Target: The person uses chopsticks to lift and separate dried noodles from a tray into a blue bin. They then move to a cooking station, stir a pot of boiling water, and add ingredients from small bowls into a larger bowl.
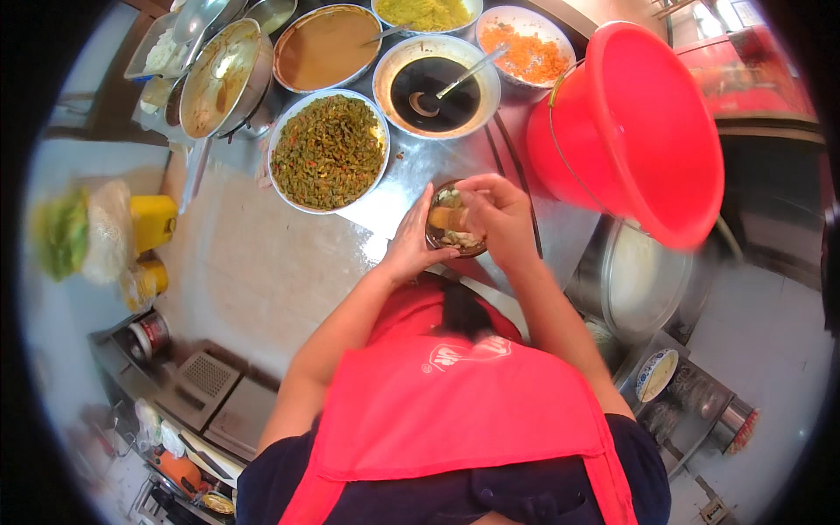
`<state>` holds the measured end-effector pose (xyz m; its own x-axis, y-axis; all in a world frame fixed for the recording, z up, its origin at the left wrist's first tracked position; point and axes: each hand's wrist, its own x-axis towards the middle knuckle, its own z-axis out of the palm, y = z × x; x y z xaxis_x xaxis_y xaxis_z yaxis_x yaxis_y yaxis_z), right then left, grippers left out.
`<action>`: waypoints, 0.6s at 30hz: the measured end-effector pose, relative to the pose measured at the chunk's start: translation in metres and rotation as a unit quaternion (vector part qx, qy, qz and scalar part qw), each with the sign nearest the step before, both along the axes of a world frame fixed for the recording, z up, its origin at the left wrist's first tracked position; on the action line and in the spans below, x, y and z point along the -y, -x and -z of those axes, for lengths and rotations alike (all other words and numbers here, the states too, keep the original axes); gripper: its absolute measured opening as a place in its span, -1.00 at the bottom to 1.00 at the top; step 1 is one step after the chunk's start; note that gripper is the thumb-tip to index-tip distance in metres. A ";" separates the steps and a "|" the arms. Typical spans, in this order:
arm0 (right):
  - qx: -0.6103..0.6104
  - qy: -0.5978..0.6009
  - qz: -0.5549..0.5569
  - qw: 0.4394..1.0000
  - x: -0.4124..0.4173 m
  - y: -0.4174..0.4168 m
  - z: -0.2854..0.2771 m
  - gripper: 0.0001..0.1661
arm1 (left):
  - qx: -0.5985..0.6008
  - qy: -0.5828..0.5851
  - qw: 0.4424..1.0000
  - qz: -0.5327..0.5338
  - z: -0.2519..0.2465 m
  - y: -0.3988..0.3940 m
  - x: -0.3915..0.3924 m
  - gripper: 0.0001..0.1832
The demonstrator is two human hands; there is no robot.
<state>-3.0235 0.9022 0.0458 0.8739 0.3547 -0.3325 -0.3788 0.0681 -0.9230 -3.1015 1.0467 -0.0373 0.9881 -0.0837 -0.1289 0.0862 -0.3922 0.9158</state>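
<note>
My left hand [415, 235] is wrapped around the left side of a small dark round bowl or mortar [474, 251] at the table's near edge. Pale pieces, like chopped garlic [453, 237], lie inside it. My right hand [495, 213] is closed on a light brown wooden pestle or handle [447, 218] that reaches into the bowl. Left of the hands stands a bowl of chopped green vegetables with red bits [328, 152]. Above them, a bowl of dark sauce [436, 85] holds a metal spoon [474, 71].
A red plastic bucket [571, 141] with a wire handle stands tilted at the right. Behind are bowls of brown sauce [326, 47], yellow mash [423, 12] and orange shreds [527, 54]. A pan [223, 79] with a long handle sits at the left. Below the bucket is a large metal pot [643, 275].
</note>
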 end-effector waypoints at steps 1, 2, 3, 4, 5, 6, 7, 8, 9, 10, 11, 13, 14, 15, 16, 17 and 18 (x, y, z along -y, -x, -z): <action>-0.012 -0.018 0.001 1.000 0.001 0.006 0.010 -0.85 | -0.002 0.005 1.000 0.003 -0.003 -0.001 0.000 0.28; 0.033 0.014 0.034 0.999 -0.003 0.006 0.031 -0.86 | -0.004 0.011 1.000 0.005 -0.005 -0.002 0.000 0.28; 0.011 0.002 0.023 1.000 -0.003 0.000 0.028 -0.86 | -0.009 0.012 1.000 0.005 -0.005 -0.002 0.000 0.28; -0.012 -0.010 0.012 1.000 0.000 -0.005 0.023 -0.86 | -0.014 0.014 1.000 0.005 -0.005 -0.001 -0.001 0.28; -0.035 -0.021 0.001 0.999 0.001 -0.008 0.017 -0.86 | -0.018 0.016 1.000 0.005 -0.005 -0.001 -0.002 0.28; 0.013 0.051 0.000 0.999 -0.002 -0.004 0.004 -0.85 | -0.020 0.019 1.000 0.003 -0.004 -0.001 -0.001 0.29; -0.002 0.023 -0.012 1.000 -0.001 0.001 0.004 -0.85 | -0.022 0.023 0.999 0.002 -0.003 -0.001 0.000 0.29; -0.017 -0.004 -0.023 1.000 0.000 0.006 0.005 -0.85 | -0.024 0.026 0.999 0.000 -0.002 0.000 0.000 0.29; -0.030 -0.030 -0.028 0.999 0.003 0.009 0.004 -0.85 | -0.016 0.020 1.000 0.000 -0.002 0.000 0.000 0.28; -0.016 0.016 0.010 1.000 -0.003 0.009 0.016 -0.86 | -0.008 0.013 1.000 -0.001 -0.001 0.001 0.000 0.28; -0.013 0.014 0.021 1.000 0.000 0.006 0.018 -0.86 | 0.000 0.006 1.000 -0.002 -0.001 0.001 0.000 0.28; -0.009 0.008 0.032 0.999 -0.001 -0.004 0.002 -0.87 | 0.002 0.006 1.000 -0.001 -0.001 0.001 -0.002 0.28; 0.005 0.014 0.017 1.000 -0.001 -0.002 -0.013 -0.86 | 0.004 0.007 1.000 -0.003 0.000 0.000 -0.002 0.28; 0.025 0.024 0.026 0.999 0.000 -0.001 0.002 -0.86 | 0.003 0.011 1.000 -0.003 0.000 -0.001 0.000 0.28; 0.044 0.034 0.040 0.998 0.002 0.004 0.027 -0.86 | 0.001 0.017 1.000 0.001 -0.003 -0.001 0.002 0.28; 0.063 0.042 0.050 0.996 0.001 0.007 0.041 -0.86 | 0.001 0.020 1.000 0.001 -0.004 0.000 0.001 0.28; 0.021 0.036 0.031 0.999 -0.004 0.003 0.013 -0.86 | 0.005 0.028 1.000 -0.008 0.000 0.001 0.000 0.27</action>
<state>-3.0265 0.9067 0.0327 0.9070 0.2753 -0.3186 -0.3374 0.0226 -0.9411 -3.1024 1.0466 -0.0373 0.9905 -0.0750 -0.1150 0.0830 -0.3399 0.9368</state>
